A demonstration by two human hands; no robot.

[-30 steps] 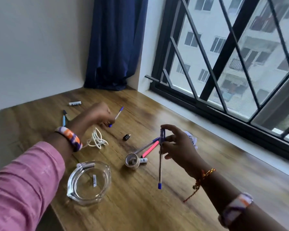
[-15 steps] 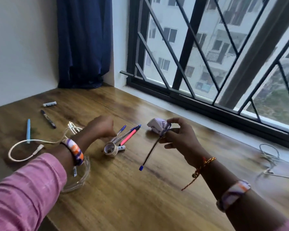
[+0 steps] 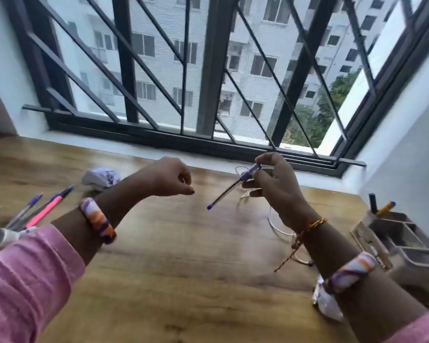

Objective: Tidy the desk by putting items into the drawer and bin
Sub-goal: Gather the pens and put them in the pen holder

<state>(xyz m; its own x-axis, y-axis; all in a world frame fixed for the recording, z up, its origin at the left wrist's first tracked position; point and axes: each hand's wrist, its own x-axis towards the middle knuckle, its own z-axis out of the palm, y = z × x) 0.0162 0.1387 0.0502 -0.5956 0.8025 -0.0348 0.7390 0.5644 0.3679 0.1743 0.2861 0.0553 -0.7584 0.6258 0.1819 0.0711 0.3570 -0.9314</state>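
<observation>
— Head view: why is the blue pen [image 3: 230, 188] up off the desk [image 3: 183, 256]?
— Right hand [image 3: 274, 191] pinches it by its upper end between thumb and fingertips, tip slanting down — likely carrying it to be stowed.
— And the left hand [image 3: 167, 177]?
— Curled, seemingly empty; pens [image 3: 47, 209] and crumpled paper [image 3: 100, 177] lie behind it.
</observation>
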